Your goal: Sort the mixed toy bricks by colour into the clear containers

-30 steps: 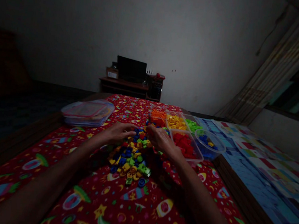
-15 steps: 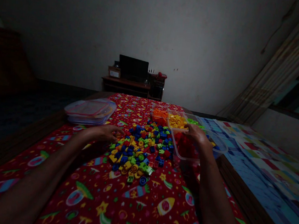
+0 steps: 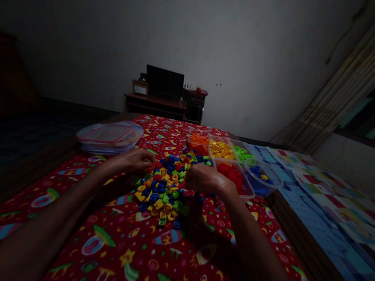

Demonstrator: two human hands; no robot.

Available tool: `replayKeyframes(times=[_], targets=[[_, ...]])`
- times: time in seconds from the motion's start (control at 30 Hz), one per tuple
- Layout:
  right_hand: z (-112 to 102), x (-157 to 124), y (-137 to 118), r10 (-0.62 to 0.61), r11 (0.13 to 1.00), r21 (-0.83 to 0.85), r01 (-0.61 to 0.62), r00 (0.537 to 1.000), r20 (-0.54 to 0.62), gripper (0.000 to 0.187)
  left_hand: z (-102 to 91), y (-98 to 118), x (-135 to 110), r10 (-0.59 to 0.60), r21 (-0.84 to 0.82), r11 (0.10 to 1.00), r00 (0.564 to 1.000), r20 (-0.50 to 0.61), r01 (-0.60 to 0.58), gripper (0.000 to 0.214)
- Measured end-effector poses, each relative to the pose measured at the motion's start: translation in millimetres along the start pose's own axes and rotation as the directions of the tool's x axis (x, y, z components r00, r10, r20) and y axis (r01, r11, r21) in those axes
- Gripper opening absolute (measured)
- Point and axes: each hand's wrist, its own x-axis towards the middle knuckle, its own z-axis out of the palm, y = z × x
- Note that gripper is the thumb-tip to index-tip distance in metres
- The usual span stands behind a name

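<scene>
A pile of mixed toy building bricks [image 3: 161, 186] in blue, yellow, green and orange lies on the red patterned cloth [image 3: 123, 236]. At the pile's left edge, my left hand [image 3: 136, 159] pinches an orange-red brick [image 3: 151, 167] at its fingertips. My right hand [image 3: 203, 178] hovers over the right side of the pile with its fingers curled down; what they hold, if anything, is hidden. Just to its right stands a clear container of red bricks [image 3: 232, 175]. Behind it are containers of orange bricks [image 3: 199, 142], yellow bricks [image 3: 222, 150] and green bricks [image 3: 242, 154].
A round clear tub [image 3: 278, 182] with blue bricks and some yellow stands at the right edge. Stacked plastic lids [image 3: 109, 136] lie at the left. A blue checked mat [image 3: 304, 206] spreads at the right. A desk with a monitor [image 3: 164, 82] stands by the far wall.
My right hand has moved left from the red-brick container to the pile, and its fingers have curled. The left hand has closed on an orange-red brick.
</scene>
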Motion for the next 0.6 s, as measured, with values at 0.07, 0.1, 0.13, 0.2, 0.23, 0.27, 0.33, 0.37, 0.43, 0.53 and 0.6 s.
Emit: replayKeyframes(times=[0.07,0.1,0.13,0.2,0.23,0.27,0.33,0.37,0.43,0.53,0.6], targets=[[12,1,-14,0.044,0.996,-0.084,-0.040,0.998,0.051,0.022,-1.3,6,-1,0.010,-0.066,0.998,1.000,-0.018,-0.011,0.033],[21,1,-18,0.059,0.991,-0.120,-0.051,0.996,0.065,0.024,-1.2,9,-2,0.020,-0.093,0.995,1.000,-0.021,-0.022,0.034],[29,0,-20,0.058,0.988,-0.146,-0.047,0.996,0.072,0.025,-0.7,13,-2,0.028,-0.114,0.993,0.999,-0.016,-0.029,0.035],[46,-2,-19,0.010,0.988,-0.155,-0.003,0.999,0.046,0.026,2.1,21,-3,0.032,-0.141,0.990,0.999,0.019,-0.029,0.038],[54,-4,-16,-0.019,0.989,-0.148,0.021,1.000,0.017,0.026,4.2,25,-3,0.036,-0.148,0.989,0.998,0.045,-0.029,0.038],[59,-6,-13,-0.039,0.990,-0.137,0.037,0.999,-0.015,0.026,6.6,30,-3,0.042,-0.156,0.987,0.997,0.067,-0.031,0.039],[64,-8,-4,-0.042,0.994,-0.099,0.035,0.997,-0.061,0.024,12.2,41,-3,0.057,-0.187,0.982,0.994,0.090,-0.040,0.040],[63,-8,0,-0.027,0.998,-0.058,0.022,0.996,-0.086,0.021,15.3,46,-3,0.061,-0.214,0.976,0.994,0.089,-0.041,0.041],[58,-6,8,0.021,0.997,0.079,-0.007,0.984,-0.180,0.014,21.8,58,-3,0.056,-0.282,0.959,0.995,0.077,-0.032,0.045],[49,1,16,0.119,0.935,0.353,0.038,0.904,-0.411,0.012,31.9,73,-3,0.048,-0.406,0.914,0.997,0.052,-0.023,0.052],[48,7,16,0.145,0.876,0.464,0.130,0.848,-0.510,0.015,38.9,80,-2,0.048,-0.494,0.869,0.998,0.029,-0.028,0.055]])
